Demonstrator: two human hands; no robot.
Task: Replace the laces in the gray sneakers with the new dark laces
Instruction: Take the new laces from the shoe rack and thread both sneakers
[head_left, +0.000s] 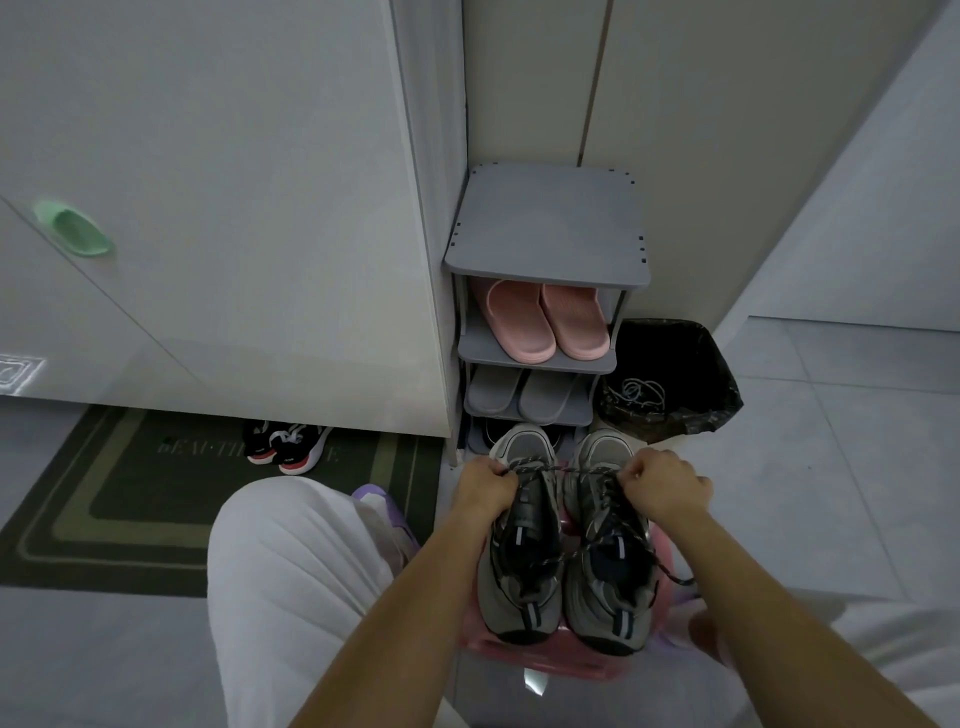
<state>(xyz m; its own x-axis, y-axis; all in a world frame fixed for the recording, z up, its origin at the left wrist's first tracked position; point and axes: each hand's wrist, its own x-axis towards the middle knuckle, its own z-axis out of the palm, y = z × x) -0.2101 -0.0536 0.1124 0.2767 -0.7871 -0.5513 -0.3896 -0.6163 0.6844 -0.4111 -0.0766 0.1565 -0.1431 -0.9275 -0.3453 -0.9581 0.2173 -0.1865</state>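
- The dark lace (566, 470) is pulled taut in a nearly level line from fist to fist. It crosses the toe-end eyelets, but which holes it passes through is too small to tell.
- The left hand (483, 491) has its fingers curled tight round one end of that lace. The right hand (670, 491) is clenched the same way on the other end.
- The two gray sneakers stand side by side, touching, directly between the fists and running back beneath them toward the person.
- The left sneaker (519, 597) lies just inside the left hand, and the right sneaker (608, 608) just inside the right hand.
- Their long axes run square to the stretched lace, with toes beyond the grip and heels on the near side.
- The right sneaker is criss-crossed with dark lace and a loose end trails off its outer side. The left sneaker's tongue lies mostly bare, so that one probably comes next, and the left hand is nearer it. The lacing would run from the grip back toward the heels.
- Under both shoes is one pink stool (550, 660).
- Beyond the grip stands one shoe rack (550, 228), holding one pair of pink slippers (545, 322) and one pair of gray slippers (519, 389).
- Beyond the right fist is one bin (717, 384), with a pale tangle of cord (636, 392) inside.
- Well off past the left fist lies one mat (130, 499), with one pair of black-and-red shoes (288, 447) at its far edge.
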